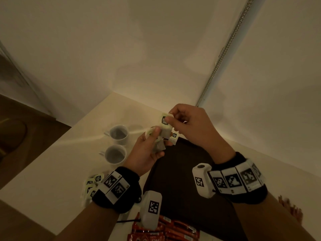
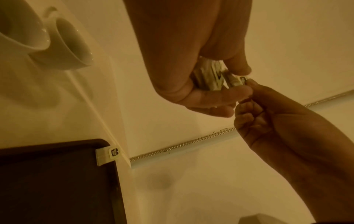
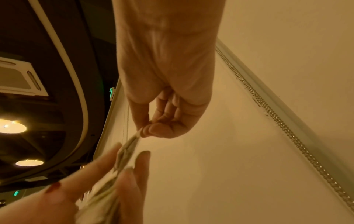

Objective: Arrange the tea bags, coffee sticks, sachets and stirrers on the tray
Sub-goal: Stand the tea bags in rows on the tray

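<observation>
Both hands are raised at frame centre over the far edge of the tray [image 1: 182, 171]: the left hand [image 1: 147, 153], palm up, curls its fingers and thumb round a stack of tea bags [image 1: 159, 145], while the right hand [image 1: 189, 126], knuckles up, pinches the top tea bag [image 1: 164, 121] between thumb and forefinger. That bag stands roughly upright, its label facing the camera. One bag [image 1: 173, 137] lies at the tray's far corner; more bags [image 1: 93, 182] lie on the desk [image 1: 52, 171] at lower left, coffee sticks [image 1: 170, 230] at the bottom edge.
</observation>
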Demonstrator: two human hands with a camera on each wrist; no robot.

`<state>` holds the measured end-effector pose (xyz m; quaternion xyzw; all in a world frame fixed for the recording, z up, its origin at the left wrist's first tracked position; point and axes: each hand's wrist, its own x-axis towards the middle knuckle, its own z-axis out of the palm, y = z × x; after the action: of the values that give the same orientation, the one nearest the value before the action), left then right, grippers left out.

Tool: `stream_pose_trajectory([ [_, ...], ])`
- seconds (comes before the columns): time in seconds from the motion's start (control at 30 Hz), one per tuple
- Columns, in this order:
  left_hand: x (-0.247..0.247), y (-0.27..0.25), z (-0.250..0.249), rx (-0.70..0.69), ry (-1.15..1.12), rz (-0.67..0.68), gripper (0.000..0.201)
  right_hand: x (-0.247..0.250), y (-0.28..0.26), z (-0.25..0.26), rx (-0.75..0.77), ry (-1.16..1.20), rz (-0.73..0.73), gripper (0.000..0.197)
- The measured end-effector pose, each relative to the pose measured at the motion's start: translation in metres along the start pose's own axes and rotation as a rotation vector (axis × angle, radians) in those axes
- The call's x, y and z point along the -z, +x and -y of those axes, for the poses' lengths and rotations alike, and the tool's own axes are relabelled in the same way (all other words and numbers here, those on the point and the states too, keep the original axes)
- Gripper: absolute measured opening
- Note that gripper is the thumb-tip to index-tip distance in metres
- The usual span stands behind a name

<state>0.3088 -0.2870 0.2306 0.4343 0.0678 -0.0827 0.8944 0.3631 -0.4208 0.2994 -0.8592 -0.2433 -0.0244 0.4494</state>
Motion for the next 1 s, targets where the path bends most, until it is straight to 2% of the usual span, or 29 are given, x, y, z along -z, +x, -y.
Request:
stream_pose_trajectory([
  [0.1,0.000,0.002,0.001,0.043,-0.024,-0.044,0.033,0.001,0.001,0.000,-0.072,0.048,0.005,0.006],
  [0.17,0.000,0.002,0.002,0.053,-0.032,-0.049,0.034,0.002,0.001,-0.001,-0.066,0.020,-0.011,0.006],
  [0.3,0.000,0.002,0.001,0.041,-0.031,-0.001,0.030,0.001,0.001,-0.001,-0.042,-0.050,-0.020,0.010],
  [0.4,-0.001,0.003,0.004,0.056,0.039,0.023,0.030,0.002,0.001,-0.002,-0.060,-0.001,0.001,0.003],
  [0.57,-0.004,0.005,0.007,0.055,0.029,0.055,0.033,0.006,0.003,-0.001,-0.152,0.089,-0.017,0.011],
  [0.67,-0.005,0.007,0.011,0.064,0.011,0.038,0.033,0.008,0.002,-0.002,-0.185,0.023,0.005,0.030],
  [0.7,-0.004,0.007,0.011,0.070,0.001,0.030,0.033,0.009,0.002,-0.003,-0.182,0.017,0.013,0.031],
  [0.83,-0.003,0.008,0.014,0.095,0.016,0.022,0.031,0.011,0.004,-0.012,-0.121,-0.033,0.044,0.006],
  [1.0,0.012,0.016,0.015,0.163,-0.054,-0.097,0.031,0.018,0.005,-0.037,-0.142,0.019,0.021,0.006],
])
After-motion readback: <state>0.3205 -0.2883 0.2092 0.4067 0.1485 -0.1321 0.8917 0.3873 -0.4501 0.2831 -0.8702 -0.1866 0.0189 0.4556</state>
